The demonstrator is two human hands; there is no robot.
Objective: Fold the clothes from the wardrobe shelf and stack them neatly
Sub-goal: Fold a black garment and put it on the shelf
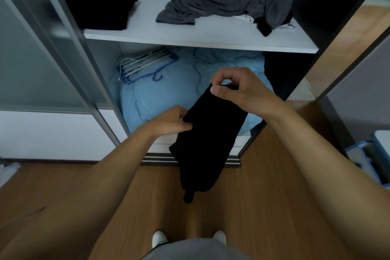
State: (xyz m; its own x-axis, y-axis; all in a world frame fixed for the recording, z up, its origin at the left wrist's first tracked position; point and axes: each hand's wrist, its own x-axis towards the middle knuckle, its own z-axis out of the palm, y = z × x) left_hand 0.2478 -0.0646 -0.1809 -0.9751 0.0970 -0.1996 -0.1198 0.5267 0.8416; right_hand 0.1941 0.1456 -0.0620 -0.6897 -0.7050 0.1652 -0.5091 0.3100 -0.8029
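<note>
The black garment [207, 139] hangs between both hands, above the floor [263, 186]. The left hand [168, 121] pinches its left edge; the right hand [236, 88] pinches its top corner. Beyond the hands, the shelf [190, 34] carries a folded black stack [99, 0] beyond the left hand and crumpled grey clothes [221, 2] beyond the right.

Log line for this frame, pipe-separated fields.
step: garment held up, mid-fold | left hand: grips black garment edge | right hand: pinches its top corner | shelf: black pile left, crumpled grey clothes right
</note>
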